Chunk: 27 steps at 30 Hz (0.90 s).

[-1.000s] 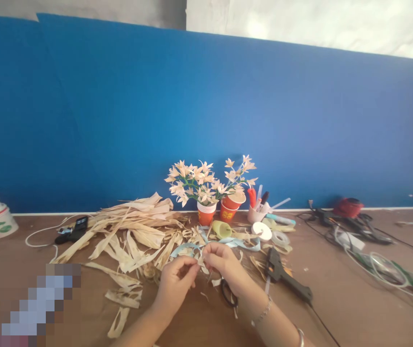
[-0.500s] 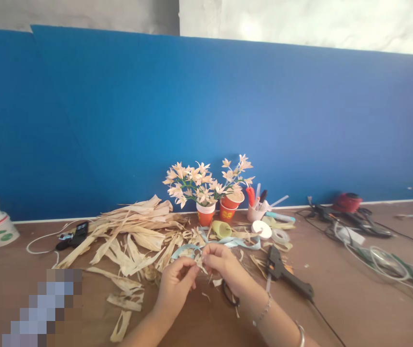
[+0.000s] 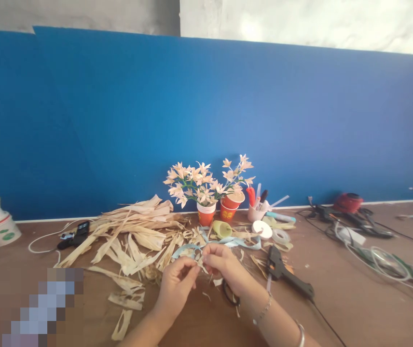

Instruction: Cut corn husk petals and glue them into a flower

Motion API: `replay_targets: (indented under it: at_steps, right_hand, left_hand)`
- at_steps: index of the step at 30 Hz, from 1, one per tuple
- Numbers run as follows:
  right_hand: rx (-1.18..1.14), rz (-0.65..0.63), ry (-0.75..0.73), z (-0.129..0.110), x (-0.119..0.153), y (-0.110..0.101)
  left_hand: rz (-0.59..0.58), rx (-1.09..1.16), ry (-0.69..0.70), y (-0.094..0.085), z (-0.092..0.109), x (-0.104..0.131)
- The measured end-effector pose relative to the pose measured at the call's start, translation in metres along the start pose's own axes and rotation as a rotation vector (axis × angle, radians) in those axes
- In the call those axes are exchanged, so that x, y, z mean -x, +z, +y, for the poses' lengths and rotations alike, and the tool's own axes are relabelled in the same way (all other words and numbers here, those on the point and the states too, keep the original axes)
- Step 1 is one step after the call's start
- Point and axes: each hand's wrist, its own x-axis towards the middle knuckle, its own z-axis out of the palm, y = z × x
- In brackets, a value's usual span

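My left hand (image 3: 177, 285) and my right hand (image 3: 224, 266) meet over the middle of the table. Between their pinched fingertips is a small pale piece of husk (image 3: 200, 264), mostly covered by the fingers. Dry corn husks (image 3: 137, 221) lie heaped to the left, with torn husk strips (image 3: 129, 289) closer to me. Just past my fingers a light blue ribbon (image 3: 244, 242) curls across the scraps. Dark scissors (image 3: 230, 294) are partly hidden under my right wrist. A black glue gun (image 3: 289, 274) rests to the right.
Behind stand husk flowers (image 3: 192, 180) in a red paper cup (image 3: 205, 215), a second red cup (image 3: 227, 212) and a pink cup of tools (image 3: 255, 212). A tape roll (image 3: 281, 236) lies nearby. Cables (image 3: 387, 262) spread at right; a white paper cup (image 3: 0, 230) leans at far left.
Almost nothing differs. Both hands keep the same pinch on the small husk piece, and the whole view has shifted very slightly.
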Motion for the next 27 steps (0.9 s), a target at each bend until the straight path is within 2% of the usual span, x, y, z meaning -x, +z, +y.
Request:
replay_targets:
  at_steps: [5,13,18,24,27]
  right_hand:
    - [0.005,0.004,0.009,-0.001,0.001,0.000]
    - [-0.076,0.094,0.015,0.003,-0.003,0.002]
    - [-0.073,0.138,0.071,0.008,-0.004,0.003]
    - [-0.082,0.146,0.126,0.008,-0.001,0.006]
    - [-0.058,0.137,0.107,0.008,-0.002,0.006]
  left_hand:
    - [0.012,0.043,0.017,0.001,-0.001,-0.002]
    - [0.112,0.202,-0.156,0.005,-0.005,-0.009]
    - [0.189,0.176,-0.086,0.004,-0.009,-0.010]
    - [0.222,-0.026,0.026,-0.001,-0.013,-0.008]
    - [0.203,-0.020,-0.006,-0.001,-0.011,-0.008]
